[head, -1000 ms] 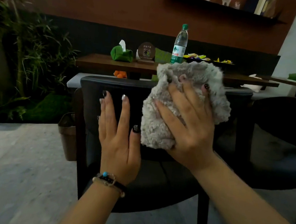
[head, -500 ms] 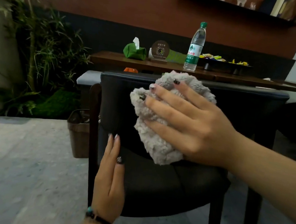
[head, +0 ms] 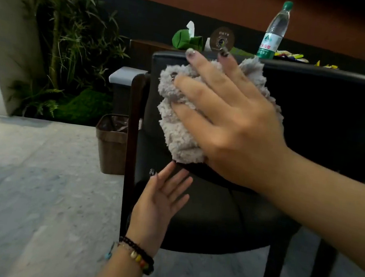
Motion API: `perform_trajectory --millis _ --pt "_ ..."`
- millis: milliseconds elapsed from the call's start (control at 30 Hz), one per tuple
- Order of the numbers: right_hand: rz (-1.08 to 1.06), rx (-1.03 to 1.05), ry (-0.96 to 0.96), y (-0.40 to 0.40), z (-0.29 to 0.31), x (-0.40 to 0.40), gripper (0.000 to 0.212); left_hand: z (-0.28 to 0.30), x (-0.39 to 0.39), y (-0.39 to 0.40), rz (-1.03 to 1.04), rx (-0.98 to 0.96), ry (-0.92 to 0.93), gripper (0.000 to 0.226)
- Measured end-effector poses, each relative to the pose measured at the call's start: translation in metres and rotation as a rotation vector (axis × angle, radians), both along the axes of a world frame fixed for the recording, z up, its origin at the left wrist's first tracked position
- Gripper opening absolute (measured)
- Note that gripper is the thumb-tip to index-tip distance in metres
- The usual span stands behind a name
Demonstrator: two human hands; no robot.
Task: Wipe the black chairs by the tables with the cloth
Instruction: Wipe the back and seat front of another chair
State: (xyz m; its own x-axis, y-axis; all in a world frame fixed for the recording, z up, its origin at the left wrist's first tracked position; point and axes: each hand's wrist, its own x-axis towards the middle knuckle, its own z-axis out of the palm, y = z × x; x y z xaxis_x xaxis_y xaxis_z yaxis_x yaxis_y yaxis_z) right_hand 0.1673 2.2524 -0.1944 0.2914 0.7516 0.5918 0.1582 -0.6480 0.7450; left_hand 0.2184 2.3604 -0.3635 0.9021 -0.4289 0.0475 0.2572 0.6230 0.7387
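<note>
Dim café corner: a black chair (head: 213, 212) gets its back wiped.
Right hand (head: 222, 125), fingers spread flat, presses the grey cloth (head: 178, 124) against the backrest's upper left corner (full contact, likely); left hand (head: 159, 202) hovers relaxed and empty by the seat's left edge.

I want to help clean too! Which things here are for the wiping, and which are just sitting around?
For the job:
cloth, pressed flat on the chair back by the right hand
chair
left hand, open, low beside the chair

Just lying about:
bottle
tissue box
round sign
bin
plants
</note>
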Motion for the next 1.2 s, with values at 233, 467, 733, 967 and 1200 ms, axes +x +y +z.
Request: perform_trajectory --millis 233,467,733,967,1200 --pt "-0.42 -0.16 0.257 -0.005 -0.013 -0.006 0.083 0.016 0.002 -0.017 -0.175 -0.181 0.076 0.054" --pt "-0.241 -0.291 0.285 -0.021 -0.02 -0.023 0.043 0.026 0.0 -0.024 -0.238 -0.307 0.18 0.059" --pt "0.008 0.204 0.035 -0.04 0.008 -0.043 0.029 0.039 -0.004 -0.035 -0.257 -0.254 0.092 0.075" --pt "0.041 0.138 -0.008 -0.057 -0.022 -0.029 0.023 0.04 -0.006 -0.044 -0.207 -0.181 0.071 0.059" --pt "-0.097 0.027 0.326 -0.077 -0.09 -0.049 0.032 0.046 -0.007 -0.038 -0.253 -0.115 0.046 0.072"
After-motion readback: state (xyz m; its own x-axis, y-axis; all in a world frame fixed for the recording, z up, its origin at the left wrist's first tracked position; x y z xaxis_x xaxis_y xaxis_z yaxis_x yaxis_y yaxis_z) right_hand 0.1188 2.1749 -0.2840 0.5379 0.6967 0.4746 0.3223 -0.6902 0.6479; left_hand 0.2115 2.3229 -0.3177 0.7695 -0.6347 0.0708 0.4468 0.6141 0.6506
